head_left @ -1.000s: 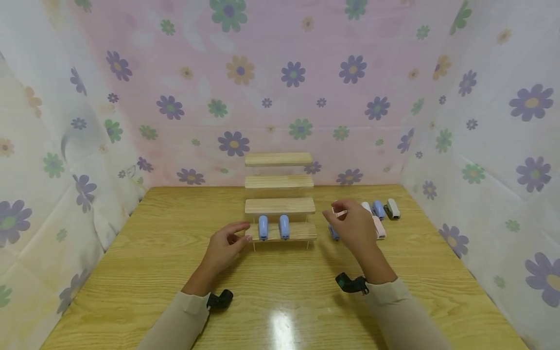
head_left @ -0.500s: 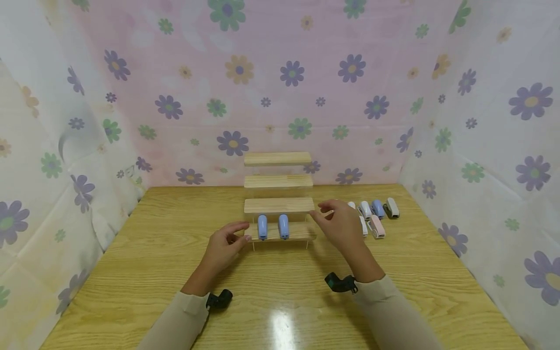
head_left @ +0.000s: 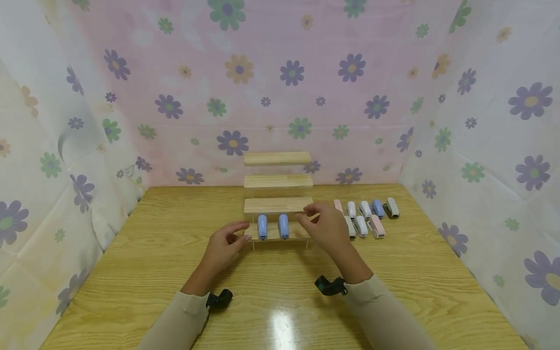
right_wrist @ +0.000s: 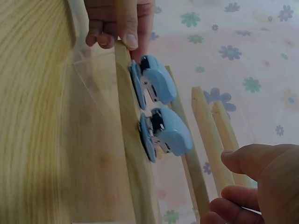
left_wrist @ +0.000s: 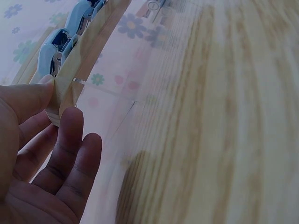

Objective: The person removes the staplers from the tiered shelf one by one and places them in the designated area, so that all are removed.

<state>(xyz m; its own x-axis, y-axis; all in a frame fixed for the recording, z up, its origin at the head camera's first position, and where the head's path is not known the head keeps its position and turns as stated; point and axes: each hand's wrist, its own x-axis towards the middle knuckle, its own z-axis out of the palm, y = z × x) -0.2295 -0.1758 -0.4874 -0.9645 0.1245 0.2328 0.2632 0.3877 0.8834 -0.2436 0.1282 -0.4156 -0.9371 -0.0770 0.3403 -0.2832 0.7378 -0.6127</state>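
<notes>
Two light-blue mini staplers, a left one (head_left: 262,226) and a right one (head_left: 283,226), stand side by side on the lowest wooden shelf (head_left: 273,233) of a stepped display rack. My left hand (head_left: 224,247) pinches that shelf's left end; the left wrist view shows the thumb on top of the board (left_wrist: 58,100). My right hand (head_left: 327,228) is at the shelf's right end, thumb and fingers apart and bent. Nothing shows between them in the right wrist view, where the nearer stapler (right_wrist: 175,133) is to the left of the hand.
Higher wooden shelves, a second one (head_left: 278,205), a third (head_left: 278,181) and a top one (head_left: 277,158), rise behind. More staplers stand to the right: white (head_left: 360,226), pink (head_left: 376,226), blue (head_left: 377,208) and a dark-based white one (head_left: 392,207). Floral cloth (head_left: 280,97) surrounds the table (head_left: 183,209).
My right hand has moved left from the group of staplers to the shelf's right end, uncovering white and pink staplers behind it. The left hand keeps its place on the shelf.
</notes>
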